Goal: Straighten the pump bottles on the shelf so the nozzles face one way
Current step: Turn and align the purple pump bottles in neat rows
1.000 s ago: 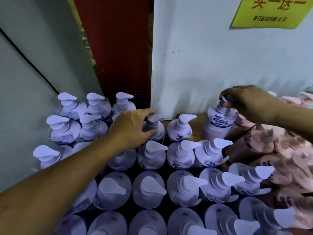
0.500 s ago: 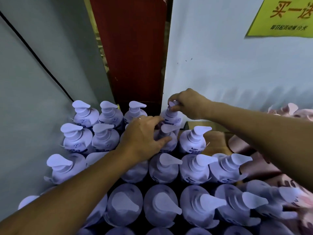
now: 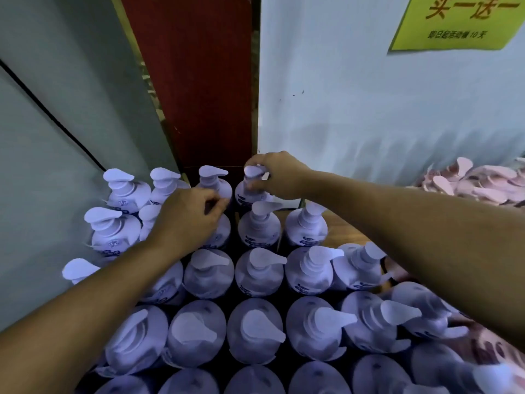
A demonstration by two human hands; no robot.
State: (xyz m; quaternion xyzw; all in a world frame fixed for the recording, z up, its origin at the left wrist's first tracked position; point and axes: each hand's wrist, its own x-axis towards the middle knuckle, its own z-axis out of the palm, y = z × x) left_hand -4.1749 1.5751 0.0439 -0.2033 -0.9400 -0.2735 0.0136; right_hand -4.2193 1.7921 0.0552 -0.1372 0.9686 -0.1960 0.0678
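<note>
Head view. Right hand (image 3: 279,174) reaches over the rows to the back bottle (image 3: 250,193), which stands upright in the last row against the white wall (image 3: 369,109). Its fingers are curled narrow round that bottle's pump head, thumb below and fingertips on top. The nozzle is mostly covered, so its direction is unclear.

Left hand (image 3: 189,220) lies over the second-row bottle (image 3: 220,236), just left of and in front of the back bottle. Its fingers are bent down over the top and the pump is hidden under the palm, so I can't tell whether it is gripped or only touched. The hands are near each other but apart.

Purple bottles (image 3: 258,271) stand packed in rows on the shelf (image 3: 338,227), with bare wood showing right of the second row. Visible nozzles mostly point right. Pink bottles (image 3: 468,183) are massed at far right, blurred.

Behind are a red panel (image 3: 199,81) at the corner, a grey panel (image 3: 42,137) on the left and a yellow sign (image 3: 454,21) on the white wall at upper right.
</note>
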